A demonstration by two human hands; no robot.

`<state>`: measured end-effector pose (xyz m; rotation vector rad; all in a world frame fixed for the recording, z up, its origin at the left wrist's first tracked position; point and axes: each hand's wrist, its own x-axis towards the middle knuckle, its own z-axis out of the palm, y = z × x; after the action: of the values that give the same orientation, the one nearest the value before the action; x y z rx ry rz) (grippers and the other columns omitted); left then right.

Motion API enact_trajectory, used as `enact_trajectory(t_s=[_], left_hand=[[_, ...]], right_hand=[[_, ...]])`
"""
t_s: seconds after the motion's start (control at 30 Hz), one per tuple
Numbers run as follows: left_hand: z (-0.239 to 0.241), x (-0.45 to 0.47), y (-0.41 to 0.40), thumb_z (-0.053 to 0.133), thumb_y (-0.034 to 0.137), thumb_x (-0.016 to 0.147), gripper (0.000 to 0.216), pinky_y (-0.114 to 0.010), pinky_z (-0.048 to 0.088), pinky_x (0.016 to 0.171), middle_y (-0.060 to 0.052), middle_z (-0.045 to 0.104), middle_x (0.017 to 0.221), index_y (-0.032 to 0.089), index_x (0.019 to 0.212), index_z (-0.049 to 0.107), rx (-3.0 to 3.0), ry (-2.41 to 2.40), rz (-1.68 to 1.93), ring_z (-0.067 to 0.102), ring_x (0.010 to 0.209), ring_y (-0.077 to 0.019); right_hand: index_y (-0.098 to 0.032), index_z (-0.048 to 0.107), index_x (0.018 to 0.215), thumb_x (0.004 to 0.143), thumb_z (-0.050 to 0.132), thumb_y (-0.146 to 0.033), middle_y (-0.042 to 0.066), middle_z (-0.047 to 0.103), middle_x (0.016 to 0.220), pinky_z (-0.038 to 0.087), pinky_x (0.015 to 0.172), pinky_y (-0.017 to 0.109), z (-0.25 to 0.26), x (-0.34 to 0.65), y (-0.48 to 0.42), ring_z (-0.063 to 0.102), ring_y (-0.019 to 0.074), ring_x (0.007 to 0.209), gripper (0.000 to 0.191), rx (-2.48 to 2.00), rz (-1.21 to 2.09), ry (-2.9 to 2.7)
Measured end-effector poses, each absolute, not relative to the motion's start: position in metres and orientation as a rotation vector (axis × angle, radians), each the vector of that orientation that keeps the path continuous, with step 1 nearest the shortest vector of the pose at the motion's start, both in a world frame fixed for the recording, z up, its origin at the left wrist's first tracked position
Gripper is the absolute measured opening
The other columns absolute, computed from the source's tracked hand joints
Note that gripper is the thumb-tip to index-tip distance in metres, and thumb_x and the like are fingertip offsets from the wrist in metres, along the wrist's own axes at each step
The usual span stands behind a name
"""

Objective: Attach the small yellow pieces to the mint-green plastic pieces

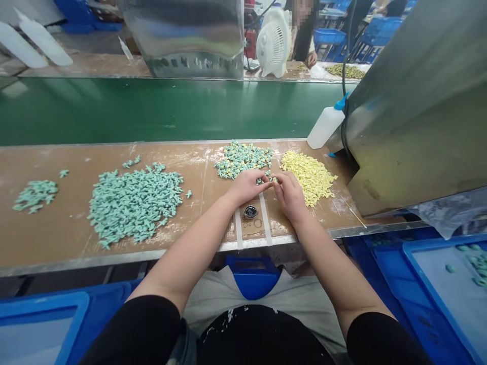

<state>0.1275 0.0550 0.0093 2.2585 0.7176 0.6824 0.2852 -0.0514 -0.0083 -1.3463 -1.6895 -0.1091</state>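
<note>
My left hand (248, 185) and my right hand (288, 192) meet at the middle of the brown worktop (68, 228), fingers curled and pinched together over small pieces that I cannot make out. Just beyond the fingers lie a heap of teal-and-yellow joined pieces (242, 158) and a heap of yellow pieces (309, 175). A large pile of teal pieces (135, 202) lies to the left, with a smaller teal pile (35, 194) at the far left. Below my hands a small dark round fitting (250, 211) sits between two strips of white tape.
A green conveyor belt (152, 109) runs behind the worktop. A white squeeze bottle (326, 125) leans against a steel housing (418, 101) on the right. Blue crates (437, 284) stand low at both sides. A white fan (273, 43) and another person (303, 30) are beyond the belt.
</note>
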Motion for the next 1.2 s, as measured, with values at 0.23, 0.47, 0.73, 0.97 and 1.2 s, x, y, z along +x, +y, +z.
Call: enact_trajectory(t_s=[0.23,0.47,0.73,0.97,1.2], left_hand=[[0.012,0.127,0.057,0.064,0.046,0.092,0.031,-0.031,0.049,0.084,-0.003,0.076,0.083,0.019,0.079,0.073,2.054,0.762,0.812,0.068,0.083,-0.0196],[0.012,0.127,0.063,0.064,0.056,0.089,0.04,-0.031,0.049,0.08,-0.002,0.071,0.076,0.018,0.075,0.069,1.902,0.808,0.893,0.064,0.079,-0.0187],[0.01,0.127,0.064,0.063,0.052,0.089,0.037,-0.03,0.048,0.079,-0.002,0.069,0.075,0.019,0.074,0.068,1.882,0.794,0.908,0.063,0.077,-0.0178],[0.007,0.127,0.068,0.063,0.053,0.089,0.038,-0.03,0.049,0.077,-0.003,0.07,0.074,0.019,0.074,0.069,1.827,0.789,0.95,0.064,0.078,-0.0185],[0.008,0.126,0.067,0.066,0.062,0.088,0.044,-0.027,0.043,0.058,0.002,0.058,0.055,0.019,0.077,0.069,1.751,0.844,0.879,0.059,0.06,-0.0155]], right_hand=[[-0.025,0.063,0.126,0.11,0.043,-0.032,0.013,0.067,0.116,0.056,0.094,0.045,-0.007,0.284,-0.054,0.064,0.0277,0.107,0.027,-1.36,-0.123,-1.759],[-0.023,0.065,0.121,0.11,0.043,-0.033,0.012,0.069,0.11,0.056,0.09,0.043,-0.007,0.282,-0.052,0.065,0.027,0.102,0.027,-1.387,-0.179,-1.774],[-0.024,0.066,0.123,0.109,0.046,-0.031,0.013,0.069,0.109,0.054,0.09,0.044,-0.006,0.281,-0.053,0.064,0.0282,0.102,0.025,-1.381,-0.158,-1.819],[-0.023,0.065,0.126,0.109,0.048,-0.032,0.011,0.069,0.105,0.052,0.084,0.042,-0.007,0.281,-0.053,0.063,0.0267,0.096,0.026,-1.352,-0.269,-1.933],[-0.022,0.065,0.117,0.108,0.051,-0.032,0.01,0.069,0.102,0.05,0.08,0.039,-0.007,0.28,-0.053,0.065,0.0254,0.093,0.019,-1.329,-0.28,-1.945]])
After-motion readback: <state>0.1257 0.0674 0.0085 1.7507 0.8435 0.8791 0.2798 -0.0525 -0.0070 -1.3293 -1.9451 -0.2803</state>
